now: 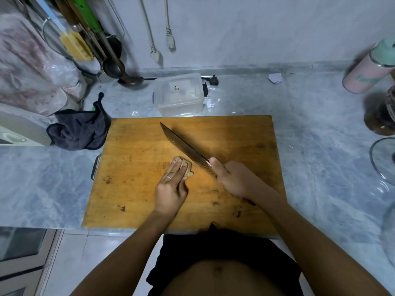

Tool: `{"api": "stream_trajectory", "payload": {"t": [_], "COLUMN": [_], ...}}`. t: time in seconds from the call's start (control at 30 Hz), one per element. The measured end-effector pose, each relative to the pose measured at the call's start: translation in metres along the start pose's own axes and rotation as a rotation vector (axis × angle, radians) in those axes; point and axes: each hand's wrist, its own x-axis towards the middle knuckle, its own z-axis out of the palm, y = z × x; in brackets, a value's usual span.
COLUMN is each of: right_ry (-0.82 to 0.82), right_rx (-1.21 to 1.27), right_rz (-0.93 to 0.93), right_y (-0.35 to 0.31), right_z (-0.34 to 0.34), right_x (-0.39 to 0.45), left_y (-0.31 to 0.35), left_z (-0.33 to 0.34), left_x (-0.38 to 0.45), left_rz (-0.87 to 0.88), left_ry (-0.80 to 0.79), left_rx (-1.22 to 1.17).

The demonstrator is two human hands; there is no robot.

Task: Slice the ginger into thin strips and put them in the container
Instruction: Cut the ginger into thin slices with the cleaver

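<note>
Under our flat left fingers (178,167) the ginger (184,166) is pinned steady; right fingers (215,165) clamp the cleaver (183,147) just beside, poised to slice.

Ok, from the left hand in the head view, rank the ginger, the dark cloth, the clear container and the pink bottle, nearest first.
1. Ginger: under the left hand's fingers, on the board.
2. Clear container: beyond the board's far edge.
3. Dark cloth: off the board's far left corner; close to the container's distance.
4. Pink bottle: far right.

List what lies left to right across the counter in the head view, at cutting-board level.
Dark cloth → left hand → ginger → knife → right hand → glass lid.
</note>
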Motion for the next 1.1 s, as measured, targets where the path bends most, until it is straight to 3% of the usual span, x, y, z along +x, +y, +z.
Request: {"api": "stream_trajectory", "payload": {"t": [0.63, 1.1], "right_ry": [-0.114, -0.071], "right_rx": [-0.104, -0.187], "right_rz": [0.018, -0.036], "right_y": [-0.021, -0.031], "right_z": [-0.005, 0.012], "right_x": [-0.011, 0.002], "left_y": [0.004, 0.0], "left_z": [-0.001, -0.002], "left_x": [0.001, 0.0], "left_rz": [0.001, 0.016], "left_ry": [-0.011, -0.008], "left_rx": [-0.01, -0.02]}}
